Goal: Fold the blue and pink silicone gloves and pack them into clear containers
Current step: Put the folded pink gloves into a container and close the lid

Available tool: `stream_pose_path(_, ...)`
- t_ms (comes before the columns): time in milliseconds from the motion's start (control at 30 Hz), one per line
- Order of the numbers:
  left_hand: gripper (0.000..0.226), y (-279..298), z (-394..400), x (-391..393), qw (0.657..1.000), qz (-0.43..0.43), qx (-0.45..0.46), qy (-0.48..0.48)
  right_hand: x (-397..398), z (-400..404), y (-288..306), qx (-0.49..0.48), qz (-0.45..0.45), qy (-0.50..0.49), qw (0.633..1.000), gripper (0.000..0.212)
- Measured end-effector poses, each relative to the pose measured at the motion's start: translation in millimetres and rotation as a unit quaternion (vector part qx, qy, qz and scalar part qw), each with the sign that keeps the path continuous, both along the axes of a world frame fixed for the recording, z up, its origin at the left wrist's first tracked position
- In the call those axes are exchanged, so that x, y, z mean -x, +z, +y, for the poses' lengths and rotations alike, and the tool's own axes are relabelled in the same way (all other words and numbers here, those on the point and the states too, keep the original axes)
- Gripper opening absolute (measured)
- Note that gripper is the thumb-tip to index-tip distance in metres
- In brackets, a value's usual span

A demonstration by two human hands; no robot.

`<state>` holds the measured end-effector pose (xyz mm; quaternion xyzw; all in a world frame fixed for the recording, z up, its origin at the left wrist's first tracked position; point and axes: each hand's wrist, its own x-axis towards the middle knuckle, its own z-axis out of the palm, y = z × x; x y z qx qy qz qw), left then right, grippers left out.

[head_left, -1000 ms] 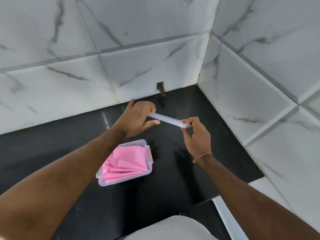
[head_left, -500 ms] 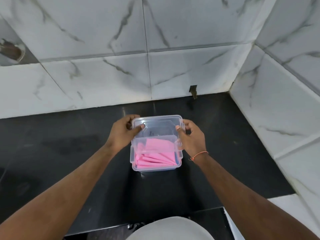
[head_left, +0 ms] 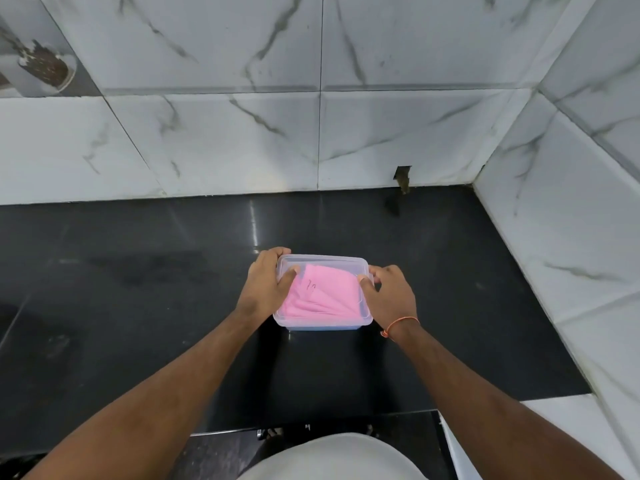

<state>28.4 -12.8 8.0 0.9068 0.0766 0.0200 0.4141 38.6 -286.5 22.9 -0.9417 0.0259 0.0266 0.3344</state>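
Our left hand (head_left: 265, 285) and right hand (head_left: 391, 294) gripping the clear container (head_left: 323, 322) at both sides, thumbs on its lid (head_left: 322, 263), folded pink gloves (head_left: 323, 292) inside, black desk (head_left: 138, 289) beneath

Lidded clear container (head_left: 322, 323) holds folded pink gloves (head_left: 323, 294), upright on the black counter (head_left: 138, 306).

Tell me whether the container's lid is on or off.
On: the clear lid covers the container, pink gloves beneath; both hands grip its sides. Whether it's latched, cannot tell.

Light: bright, even, from above.
Glare: streaks on black counter (head_left: 254, 220).
Edges: wide-angle bending.
Focus: slightly soft throughout.
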Motion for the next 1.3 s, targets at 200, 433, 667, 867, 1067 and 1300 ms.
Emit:
stream_pose_path(200,0.049,-9,-5,1,0.998,0.057,-0.002,-0.003,-2,-2,-6,-0.007,0.034,0.008,0.999,0.037)
stream_pose_path(433,0.053,-18,-7,8,0.974,0.17,0.119,0.089,2,-1,-16,-0.147,0.093,-0.024,0.984,0.037)
stream_pose_path(667,0.043,-18,-12,13,0.969,0.15,0.106,0.163,-2,-5,-16,-0.272,0.274,-0.126,0.914,0.049)
stream_pose_path(867,0.033,-10,-21,19,0.957,0.094,0.147,0.232,-3,-4,-15,-0.271,0.191,-0.129,0.935,0.033)
stream_pose_path(1067,0.021,-14,-37,27,0.915,0.092,0.34,0.198,12,15,-11,-0.177,0.134,-0.099,0.97,0.061)
stream_pose_path(1300,0.034,-7,-36,25,0.947,0.111,0.268,0.142,11,18,-11,-0.136,0.115,-0.07,0.982,0.057)
